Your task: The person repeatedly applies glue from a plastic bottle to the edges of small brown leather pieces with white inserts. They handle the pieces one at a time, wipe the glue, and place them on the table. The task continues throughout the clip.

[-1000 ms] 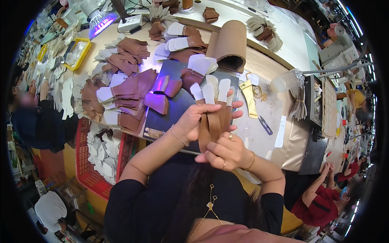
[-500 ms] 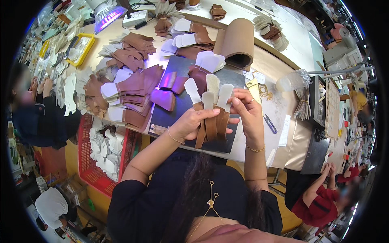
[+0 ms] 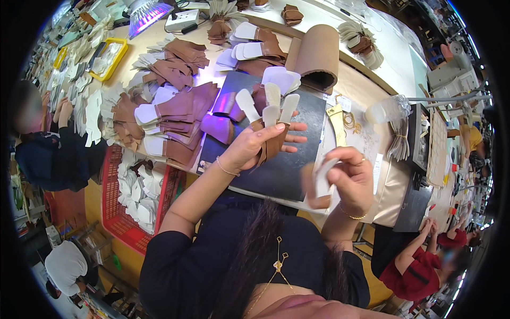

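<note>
My left hand (image 3: 249, 144) is closed with its thumb over a small fan of brown leather strips (image 3: 272, 144), their white tips sticking up away from me. Its other fingers stretch out behind the strips. Off to the right and nearer to me, my right hand (image 3: 351, 183) pinches a single leather piece (image 3: 322, 181), white on one side and brown on the other, smeared by motion. Both hands are above a black board (image 3: 289, 173) on the table. Purple-lit leather pieces (image 3: 218, 127) lie on the board beside my left hand.
Piles of brown and white leather pieces (image 3: 183, 109) cover the table's left. A brown curved roll (image 3: 314, 53) stands beyond the board. At right are a yellow strip (image 3: 336, 125) and a clear plastic cup (image 3: 385, 110). A red basket (image 3: 110, 196) holds white pieces. Co-workers sit both sides.
My right hand has left the fan of strips and moved right and toward me, with one leather piece in its fingers. My left hand keeps the others, a little higher in view.
</note>
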Motion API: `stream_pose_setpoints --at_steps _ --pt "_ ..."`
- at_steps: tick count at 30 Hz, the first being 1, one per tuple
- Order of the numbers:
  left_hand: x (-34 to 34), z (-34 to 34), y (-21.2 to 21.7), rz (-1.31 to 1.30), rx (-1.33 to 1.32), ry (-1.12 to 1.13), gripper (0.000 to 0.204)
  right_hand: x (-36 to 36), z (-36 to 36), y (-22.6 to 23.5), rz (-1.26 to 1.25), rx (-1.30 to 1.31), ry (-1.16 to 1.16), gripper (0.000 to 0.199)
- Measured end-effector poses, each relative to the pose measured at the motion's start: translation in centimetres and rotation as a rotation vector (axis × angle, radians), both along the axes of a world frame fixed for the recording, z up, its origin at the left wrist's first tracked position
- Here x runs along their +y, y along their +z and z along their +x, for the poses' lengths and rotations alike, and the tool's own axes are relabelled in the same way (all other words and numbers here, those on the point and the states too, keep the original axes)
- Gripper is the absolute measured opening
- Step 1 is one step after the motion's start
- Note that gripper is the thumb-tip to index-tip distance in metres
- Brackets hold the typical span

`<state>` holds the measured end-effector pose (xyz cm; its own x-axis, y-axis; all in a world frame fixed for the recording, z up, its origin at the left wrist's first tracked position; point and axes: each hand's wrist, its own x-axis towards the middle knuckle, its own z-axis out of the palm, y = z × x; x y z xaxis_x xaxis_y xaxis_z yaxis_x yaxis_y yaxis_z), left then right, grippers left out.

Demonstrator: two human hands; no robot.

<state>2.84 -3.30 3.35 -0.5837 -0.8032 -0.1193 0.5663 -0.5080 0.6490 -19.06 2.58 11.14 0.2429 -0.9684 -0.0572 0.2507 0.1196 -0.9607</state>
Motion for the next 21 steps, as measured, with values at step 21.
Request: stream_pose_setpoints --at_steps 21 --pt "-0.8 1.7 0.1 -0.174 -0.12 -0.023 0.061 -1.9 -0.1 2.9 -0.424 0.01 0.392 0.031"
